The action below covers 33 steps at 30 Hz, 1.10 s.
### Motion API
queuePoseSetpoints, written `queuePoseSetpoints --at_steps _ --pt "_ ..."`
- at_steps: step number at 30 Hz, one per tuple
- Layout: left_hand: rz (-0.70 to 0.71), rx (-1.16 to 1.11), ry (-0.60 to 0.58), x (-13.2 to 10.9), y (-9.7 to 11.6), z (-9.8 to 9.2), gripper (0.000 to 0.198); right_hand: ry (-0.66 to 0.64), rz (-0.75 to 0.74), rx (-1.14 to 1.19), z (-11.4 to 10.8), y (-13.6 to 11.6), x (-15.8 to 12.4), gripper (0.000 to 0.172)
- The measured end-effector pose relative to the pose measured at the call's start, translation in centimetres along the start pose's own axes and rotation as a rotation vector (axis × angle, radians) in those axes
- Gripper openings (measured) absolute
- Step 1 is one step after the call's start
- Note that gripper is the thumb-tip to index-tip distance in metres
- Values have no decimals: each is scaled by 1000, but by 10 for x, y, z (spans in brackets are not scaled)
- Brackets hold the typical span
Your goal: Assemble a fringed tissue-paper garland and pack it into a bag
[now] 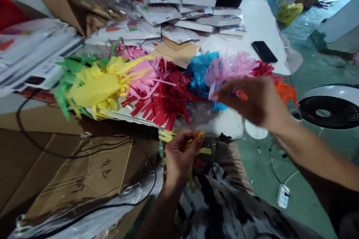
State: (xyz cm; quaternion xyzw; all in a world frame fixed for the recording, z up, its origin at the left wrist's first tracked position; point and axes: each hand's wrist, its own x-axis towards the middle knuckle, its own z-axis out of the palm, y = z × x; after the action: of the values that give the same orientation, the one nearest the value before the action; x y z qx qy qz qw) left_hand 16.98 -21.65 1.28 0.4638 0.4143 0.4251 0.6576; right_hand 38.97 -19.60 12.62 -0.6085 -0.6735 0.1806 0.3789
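Note:
My left hand point(181, 153) is closed on a few yellow fringed paper strips point(168, 136) held low near my lap, just below the table edge. My right hand point(252, 101) reaches over the table and pinches a pale pink fringed tissue tassel point(227, 69), lifting it from the row. On the white table point(258, 22) lie piles of fringed tissue paper: green point(67, 78), yellow point(98, 86), pink point(140, 78), red point(165, 97), blue point(200, 73) and orange point(284, 91).
Stacks of packaged banner sets point(179, 3) fill the table's far side. A black phone point(264, 52) lies at the right edge. Flattened cardboard boxes point(70, 168) with a black cable point(33, 138) sit at left. A white floor fan point(331, 108) stands at right.

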Motion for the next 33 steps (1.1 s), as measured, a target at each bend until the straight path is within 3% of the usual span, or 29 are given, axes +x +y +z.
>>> queuePoseSetpoints --at_steps 3,6,11,18,22,27,33 --pt "64 38 -6 -8 1 3 24 -129 73 196 22 -8 -54 11" --pt "158 90 -23 -16 3 7 18 -135 51 253 32 -4 -78 12" --pt "298 193 -33 -22 7 10 15 -111 25 243 30 -4 -86 10" --pt "368 326 -111 -25 11 11 9 -106 -47 128 24 -10 -96 6" --pt "329 323 -107 -30 7 16 11 -81 -67 106 23 -8 -106 7" --pt "267 242 -90 -33 1 23 13 -23 -46 250 24 -2 -121 21" --pt "275 289 -81 -35 3 29 12 27 88 341 28 4 -131 14"
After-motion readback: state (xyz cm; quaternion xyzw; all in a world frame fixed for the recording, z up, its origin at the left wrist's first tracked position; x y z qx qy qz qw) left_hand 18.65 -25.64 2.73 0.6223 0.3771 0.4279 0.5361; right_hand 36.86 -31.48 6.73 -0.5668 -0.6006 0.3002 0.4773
